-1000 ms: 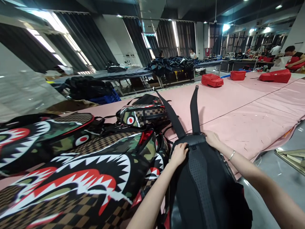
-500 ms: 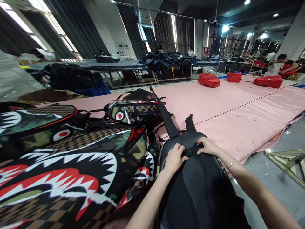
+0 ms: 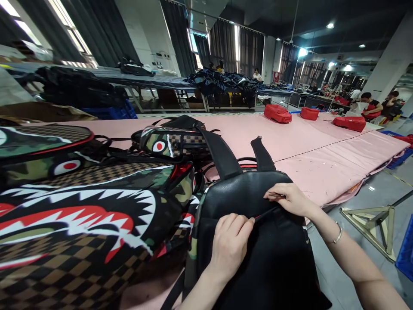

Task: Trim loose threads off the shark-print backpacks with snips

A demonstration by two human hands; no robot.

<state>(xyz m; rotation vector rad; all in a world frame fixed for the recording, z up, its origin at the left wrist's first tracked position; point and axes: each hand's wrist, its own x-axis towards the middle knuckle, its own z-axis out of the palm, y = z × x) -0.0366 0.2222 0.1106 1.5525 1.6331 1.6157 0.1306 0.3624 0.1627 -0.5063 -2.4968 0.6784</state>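
Left hand (image 3: 232, 241) pinches a black backpack (image 3: 269, 245); right hand (image 3: 287, 199) grips a slim object (image 3: 275, 196). Even tension likely helps.

Gotta be a bag factory floor, or a big bag workshop anyway. Shark-print bags (image 3: 77, 219) are crammed onto the left part of a long pink tabletop (image 3: 325, 172), three red bags (image 3: 278, 113) sit by its far edge towards the far right corner, dark fabric (image 3: 222, 81) is heaped on another long table (image 3: 167, 82) behind, and people (image 3: 371, 111) dot the background.
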